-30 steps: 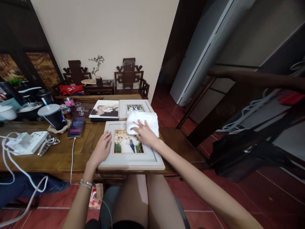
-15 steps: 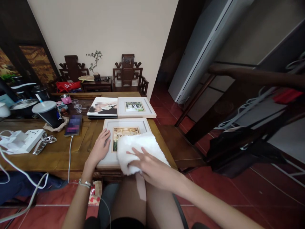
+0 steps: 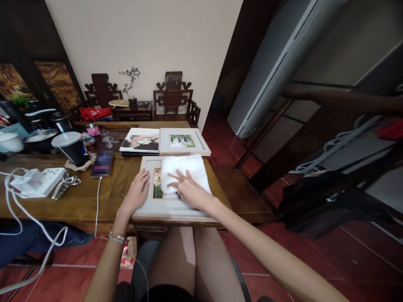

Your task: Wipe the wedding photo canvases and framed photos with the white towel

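Note:
A picture frame (image 3: 147, 208) with a pale border lies flat at the table's front edge. Its picture (image 3: 157, 184) shows only on the left side. My left hand (image 3: 137, 189) rests on the frame's left border, fingers stretched out. A white fluffy cloth (image 3: 189, 164) covers the frame's upper right part. My right hand (image 3: 188, 188) presses flat on this cloth, its fingers spread and the thumb partly hidden. Beyond lie a second picture frame (image 3: 201, 144) with a small photo and, beside it, a photo album (image 3: 138, 144).
Left on the wooden table (image 3: 122, 182) are a phone (image 3: 102, 163) on a cable, a power strip (image 3: 50, 181), clear-framed glasses (image 3: 66, 184) and a dark lidded cup (image 3: 72, 149). A pink cup (image 3: 92, 130) stands farther back. Carved chairs (image 3: 174, 98) stand by the wall.
My right hand has pushed the cloth away from me, up the frame, baring its lower right border. My left hand stays on the left border. The view has shifted slightly left.

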Demonstrator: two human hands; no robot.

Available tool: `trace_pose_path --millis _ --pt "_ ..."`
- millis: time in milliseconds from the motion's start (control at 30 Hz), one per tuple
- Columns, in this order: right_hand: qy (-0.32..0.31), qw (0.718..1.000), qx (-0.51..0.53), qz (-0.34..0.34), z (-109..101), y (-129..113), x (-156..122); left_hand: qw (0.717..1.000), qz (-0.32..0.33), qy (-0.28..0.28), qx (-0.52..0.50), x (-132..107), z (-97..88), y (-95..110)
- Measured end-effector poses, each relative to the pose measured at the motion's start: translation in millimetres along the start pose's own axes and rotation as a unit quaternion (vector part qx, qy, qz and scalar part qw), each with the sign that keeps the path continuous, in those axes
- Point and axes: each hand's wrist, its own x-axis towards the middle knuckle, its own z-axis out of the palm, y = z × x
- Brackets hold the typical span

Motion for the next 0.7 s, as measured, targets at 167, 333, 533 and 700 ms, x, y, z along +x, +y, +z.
trace_pose_path --millis 167,333,533,700 --pt "-0.072 0.989 0.125 -0.044 -24 -46 -66 1.0 0.006 0.001 0.007 0 2.3 -2" --pt "-0.051 0.996 0.062 -0.038 -11 -45 -41 1.0 -0.01 -0.004 -0.003 0 0.0 2" --pt "0.04 0.993 -0.107 0.028 11 -21 53 0.999 -0.007 0.013 -0.041 -3 -8.6 15" --pt "0.023 0.994 -0.109 -0.005 8 -33 75 0.998 -0.017 0.02 -0.058 -4 -10.0 17"
